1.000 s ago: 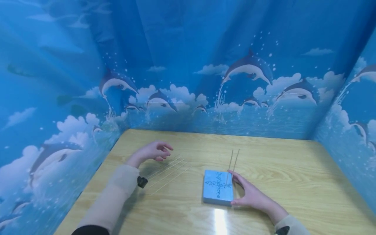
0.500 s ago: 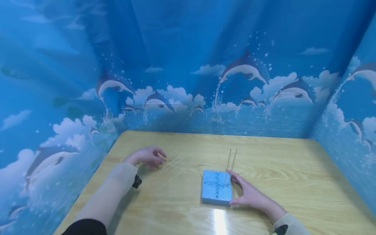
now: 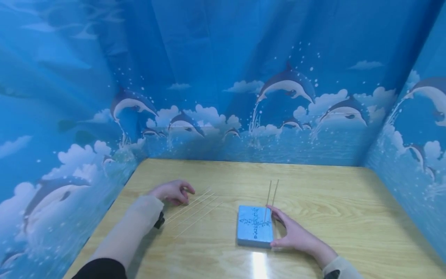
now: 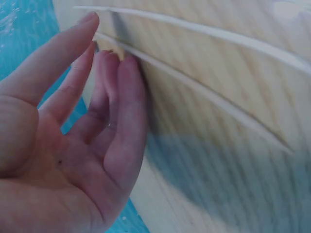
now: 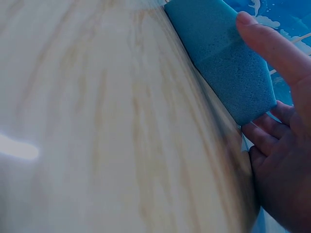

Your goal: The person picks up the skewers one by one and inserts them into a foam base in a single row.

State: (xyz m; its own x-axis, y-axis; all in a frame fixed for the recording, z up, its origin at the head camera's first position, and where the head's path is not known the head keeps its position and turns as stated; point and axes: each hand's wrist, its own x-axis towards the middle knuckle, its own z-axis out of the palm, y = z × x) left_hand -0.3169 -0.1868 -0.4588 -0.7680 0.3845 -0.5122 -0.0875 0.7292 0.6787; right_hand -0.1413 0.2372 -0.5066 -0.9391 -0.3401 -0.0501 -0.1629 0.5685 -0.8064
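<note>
A blue foam block with a cross of dark dots on its top lies on the table, two thin sticks standing upright near its right side. My right hand holds the block from the right, thumb at the near corner and fingers at the far one. In the right wrist view, the block's porous side shows beside the thumb. Over at the left, my left hand hovers by several thin pale sticks lying slantwise. In the left wrist view its bent fingers are close to one stick's end; contact is unclear.
A light wood-grain table carries everything. Blue curtains printed with dolphins rise behind and on both sides of it. A bright reflection lies on the table in front of the block.
My left hand has lowered and drawn slightly left beside the loose sticks, its fingers more bent. My right hand keeps holding the block. The whole view has shifted slightly.
</note>
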